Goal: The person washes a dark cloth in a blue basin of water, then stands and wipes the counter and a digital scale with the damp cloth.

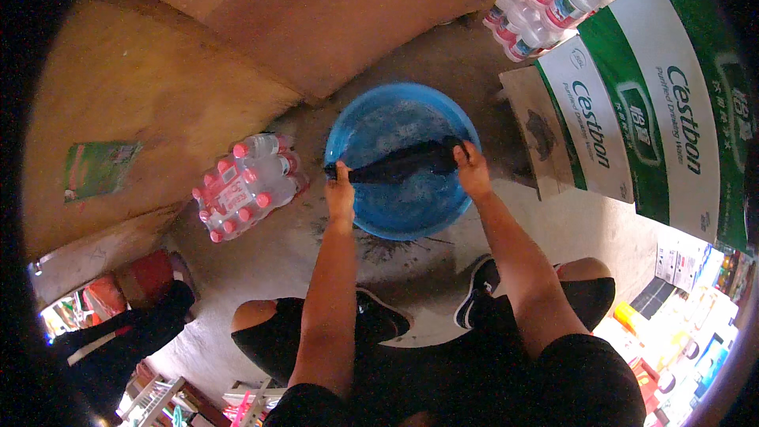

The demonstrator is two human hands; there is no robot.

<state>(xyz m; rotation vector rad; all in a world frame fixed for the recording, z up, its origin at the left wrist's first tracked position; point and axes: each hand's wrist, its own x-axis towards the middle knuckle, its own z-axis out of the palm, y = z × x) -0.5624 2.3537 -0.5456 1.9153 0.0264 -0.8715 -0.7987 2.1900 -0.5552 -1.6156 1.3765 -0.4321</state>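
A blue plastic basin [409, 213] stands on the floor before me, with cloudy water or suds inside, as far as the picture tells. A dark cloth [397, 163] is stretched across it from side to side. My left hand [340, 193] grips the cloth's left end at the basin's left rim. At the right rim, my right hand [472, 172] holds the other end, thumb and fingers closed on the fabric. The cloth looks twisted or bunched, narrow at the left and wider toward the right.
Shrink-wrapped bottles [246, 187] stand left of the basin, near large cardboard boxes [160, 89]. Cestbon water cartons [593, 124] are stacked at right, with more packed bottles [551, 0] above. My shoes [483, 284] are close below the basin. A person's dark-clothed legs [130, 332] show at lower left.
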